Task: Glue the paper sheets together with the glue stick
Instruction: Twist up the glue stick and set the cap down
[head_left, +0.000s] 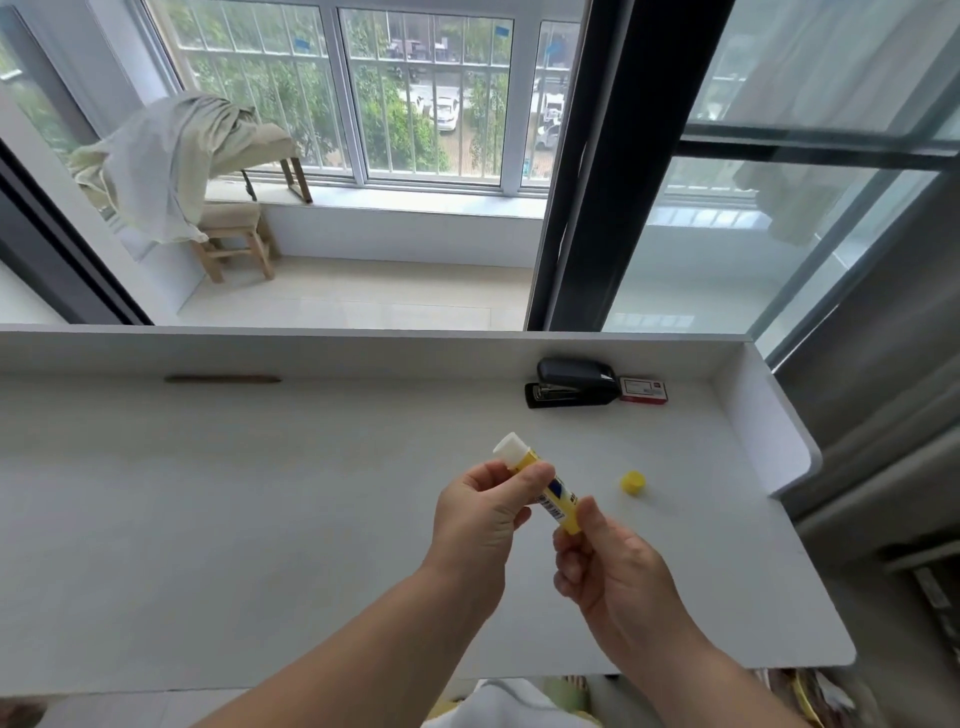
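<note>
I hold a yellow glue stick (558, 499) above the middle of the white desk (208, 519). Its white glue tip is wound out and points up and to the left. My left hand (483, 519) pinches the tube near the top. My right hand (613, 577) grips its bottom end between thumb and fingers. The yellow cap (633, 482) lies on the desk to the right of the stick, apart from both hands. I can make out no paper sheets on the desk.
A black stapler (571, 383) and a small red box of staples (643, 391) stand against the desk's raised back edge at the right. A thin brown strip (223, 379) lies along the back left. Beyond the desk are a glass door and a balcony.
</note>
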